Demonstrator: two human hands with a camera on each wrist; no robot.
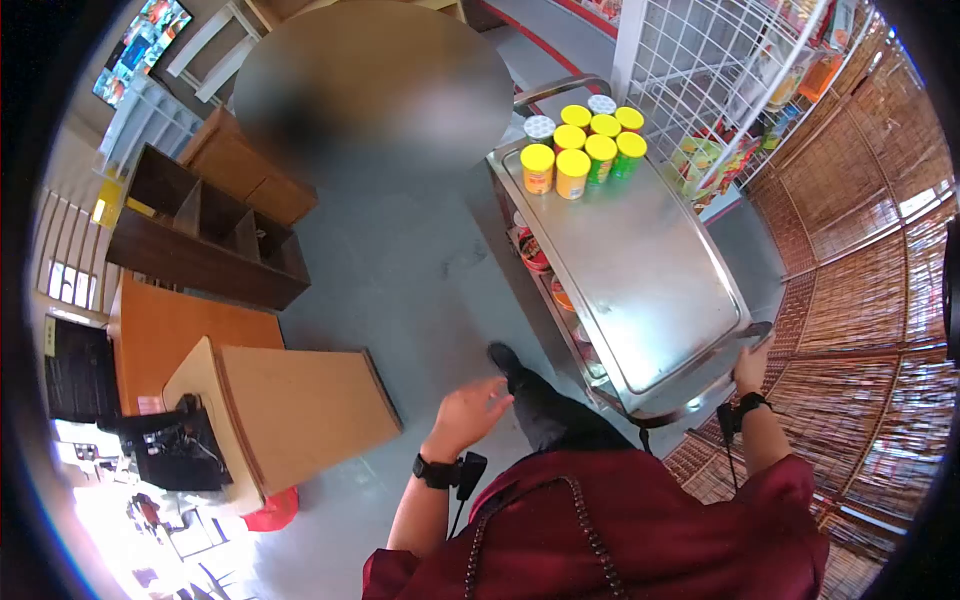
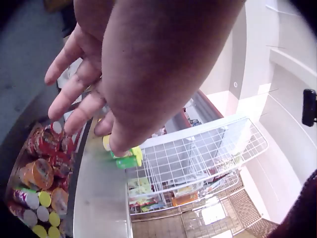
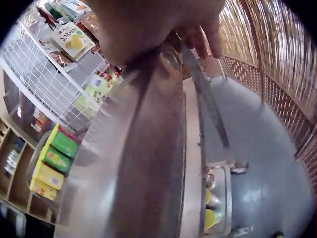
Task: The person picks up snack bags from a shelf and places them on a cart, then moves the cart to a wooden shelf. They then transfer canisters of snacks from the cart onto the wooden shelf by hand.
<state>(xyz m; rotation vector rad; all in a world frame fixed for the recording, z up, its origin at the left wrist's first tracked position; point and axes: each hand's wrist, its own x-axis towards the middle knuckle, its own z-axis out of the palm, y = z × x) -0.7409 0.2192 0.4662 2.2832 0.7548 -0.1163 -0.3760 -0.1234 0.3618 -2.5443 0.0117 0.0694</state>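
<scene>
A stainless steel cart (image 1: 660,285) stands before me on the right. My right hand (image 1: 752,368) grips its near handle (image 1: 690,406) at the right corner; in the right wrist view the fingers (image 3: 212,37) curl over the bar. At the cart's far end several canisters (image 1: 571,172) with yellow lids stand grouped, with a few pale-lidded ones among them. My left hand (image 1: 465,415) hangs in the air left of the cart, fingers spread and holding nothing. On the lower shelf, red and orange tubs (image 2: 37,173) and lidded canisters show in the left wrist view.
A white wire rack (image 1: 715,90) with packaged goods stands beyond the cart's far right. Along the right runs a woven reed screen (image 1: 850,270). At left are a tan desk (image 1: 305,410) and a dark wooden shelf unit (image 1: 200,235). A blurred patch covers the top middle.
</scene>
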